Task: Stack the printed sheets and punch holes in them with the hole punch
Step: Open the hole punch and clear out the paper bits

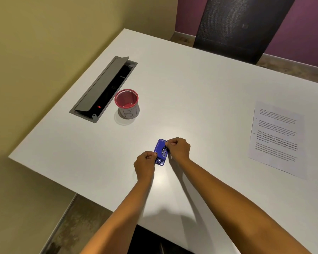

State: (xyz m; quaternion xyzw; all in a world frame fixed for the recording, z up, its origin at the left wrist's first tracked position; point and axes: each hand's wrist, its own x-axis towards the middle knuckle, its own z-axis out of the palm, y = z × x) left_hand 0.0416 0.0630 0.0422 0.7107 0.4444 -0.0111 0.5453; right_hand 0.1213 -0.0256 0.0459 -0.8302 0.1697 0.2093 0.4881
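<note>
A small blue hole punch (161,151) lies on the white table (200,92), near its middle front. My left hand (145,165) pinches the punch's near left edge with closed fingers. My right hand (178,148) grips its far right end, fingers curled over the top. The printed sheets (276,139) lie flat at the right side of the table, well away from both hands; whether it is one sheet or a stack is unclear.
A red mesh cup (127,103) with a paper label stands at the left centre. Behind it, a grey cable box (103,88) set in the tabletop has its lid raised. A dark chair back (242,24) stands beyond the far edge.
</note>
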